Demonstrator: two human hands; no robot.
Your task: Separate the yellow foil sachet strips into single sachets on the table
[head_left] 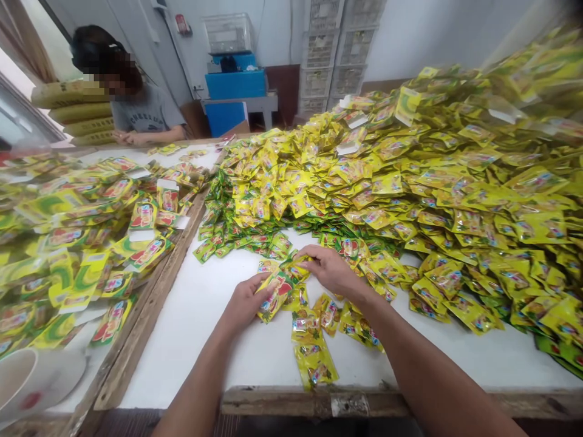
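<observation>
My left hand (243,303) is closed round a small stack of yellow sachets (274,294) held just above the white table (191,328). My right hand (328,269) pinches a yellow sachet (298,266) at the top of that stack, fingers curled. Below the hands, several loose sachets (314,346) lie in a short trail toward the table's front edge. A huge heap of yellow and green sachets (432,182) starts right behind my right hand and fills the table's right and far side.
Another pile of sachets (82,230) covers the neighbouring table on the left, past a wooden divider (155,303). A person in a grey shirt (141,112) sits at the far left. A blue box (234,82) and white crates (337,48) stand by the back wall. A white bowl (27,379) sits bottom left.
</observation>
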